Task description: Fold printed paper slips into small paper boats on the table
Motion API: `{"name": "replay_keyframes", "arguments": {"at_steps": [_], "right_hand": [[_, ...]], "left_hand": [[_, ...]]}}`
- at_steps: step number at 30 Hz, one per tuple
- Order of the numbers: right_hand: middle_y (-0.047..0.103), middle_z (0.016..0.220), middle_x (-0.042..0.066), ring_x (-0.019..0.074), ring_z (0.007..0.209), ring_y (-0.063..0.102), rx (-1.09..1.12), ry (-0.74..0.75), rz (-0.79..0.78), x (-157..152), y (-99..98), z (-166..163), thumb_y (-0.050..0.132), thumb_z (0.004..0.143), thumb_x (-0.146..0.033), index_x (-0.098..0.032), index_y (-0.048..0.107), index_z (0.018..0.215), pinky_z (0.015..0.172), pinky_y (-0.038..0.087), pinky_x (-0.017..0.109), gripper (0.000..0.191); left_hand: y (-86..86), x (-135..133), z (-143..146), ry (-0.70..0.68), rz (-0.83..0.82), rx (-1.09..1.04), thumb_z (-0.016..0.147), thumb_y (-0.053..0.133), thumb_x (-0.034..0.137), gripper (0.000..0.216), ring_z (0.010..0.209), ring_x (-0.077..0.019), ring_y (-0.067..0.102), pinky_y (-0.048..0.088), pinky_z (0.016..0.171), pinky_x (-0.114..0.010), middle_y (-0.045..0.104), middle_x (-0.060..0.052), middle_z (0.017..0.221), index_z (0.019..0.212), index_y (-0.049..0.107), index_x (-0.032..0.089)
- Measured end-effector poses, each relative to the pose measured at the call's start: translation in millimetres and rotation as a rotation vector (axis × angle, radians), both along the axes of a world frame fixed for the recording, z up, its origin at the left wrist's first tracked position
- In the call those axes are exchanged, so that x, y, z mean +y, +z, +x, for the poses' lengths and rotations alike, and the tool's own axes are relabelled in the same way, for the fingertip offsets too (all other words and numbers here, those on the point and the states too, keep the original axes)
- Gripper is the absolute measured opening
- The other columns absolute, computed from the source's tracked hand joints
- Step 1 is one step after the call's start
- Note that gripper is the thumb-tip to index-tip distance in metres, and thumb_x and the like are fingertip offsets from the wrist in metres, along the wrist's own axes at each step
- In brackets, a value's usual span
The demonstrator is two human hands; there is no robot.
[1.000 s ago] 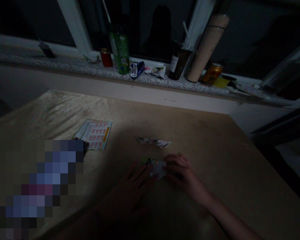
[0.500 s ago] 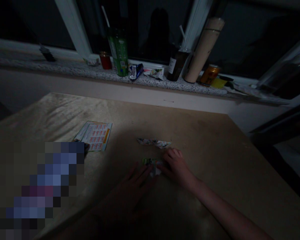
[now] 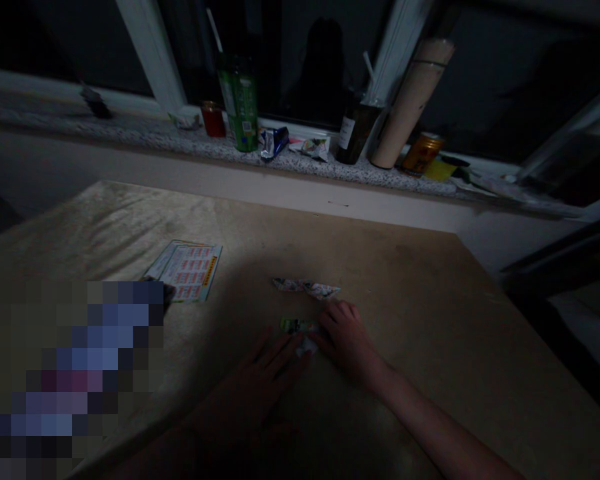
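Observation:
A small folded piece of printed paper lies on the tan table, green at its left end and white at its right. My left hand lies flat in shadow, its stretched fingertips resting on the paper's lower edge. My right hand covers the paper's right part, fingers bent and pressed down on it. Just beyond the hands lies a second folded paper shape, long and pointed at both ends, untouched.
A printed card with red and yellow marks lies to the left. The stone windowsill behind holds a green bottle, a red jar, wrappers, a dark bottle, a cardboard tube and a gold can.
My right hand has slid left over the paper, so less of its white part shows. The left hand has stayed almost still.

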State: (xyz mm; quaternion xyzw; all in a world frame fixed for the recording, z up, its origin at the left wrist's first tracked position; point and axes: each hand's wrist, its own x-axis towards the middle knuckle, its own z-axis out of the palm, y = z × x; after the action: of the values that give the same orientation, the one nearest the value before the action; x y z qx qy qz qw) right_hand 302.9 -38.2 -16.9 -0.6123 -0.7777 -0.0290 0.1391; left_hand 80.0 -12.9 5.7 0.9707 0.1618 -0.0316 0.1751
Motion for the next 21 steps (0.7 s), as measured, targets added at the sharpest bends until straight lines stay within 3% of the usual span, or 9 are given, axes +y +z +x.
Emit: {"name": "replay_keyframes", "arguments": {"at_steps": [11,21], "right_hand": [[0.059,0.088,0.008,0.0252,0.09,0.05,-0.055,-0.017,0.0,0.3,-1.0,-1.8,0.051,0.088,-0.041,-0.019,0.06,0.084,0.081,0.038,0.039,0.025],[0.059,0.091,0.009,0.0257,0.092,0.05,-0.072,-0.029,-0.017,1.2,-2.9,-2.9,0.05,0.089,-0.041,-0.019,0.061,0.088,0.084,0.038,0.041,0.025]], "left_hand": [[5.5,2.4,3.1,-0.006,-0.024,0.057,0.085,0.047,0.053,0.076,0.138,-0.0315,0.01,0.005,0.108,-0.057,0.011,-0.012,0.151,0.146,0.014,0.022],[-1.3,3.9,2.2,-0.022,0.006,0.015,0.084,0.044,0.061,0.078,0.137,-0.0336,0.014,0.006,0.108,-0.058,0.016,-0.013,0.151,0.146,0.014,0.023]]}}
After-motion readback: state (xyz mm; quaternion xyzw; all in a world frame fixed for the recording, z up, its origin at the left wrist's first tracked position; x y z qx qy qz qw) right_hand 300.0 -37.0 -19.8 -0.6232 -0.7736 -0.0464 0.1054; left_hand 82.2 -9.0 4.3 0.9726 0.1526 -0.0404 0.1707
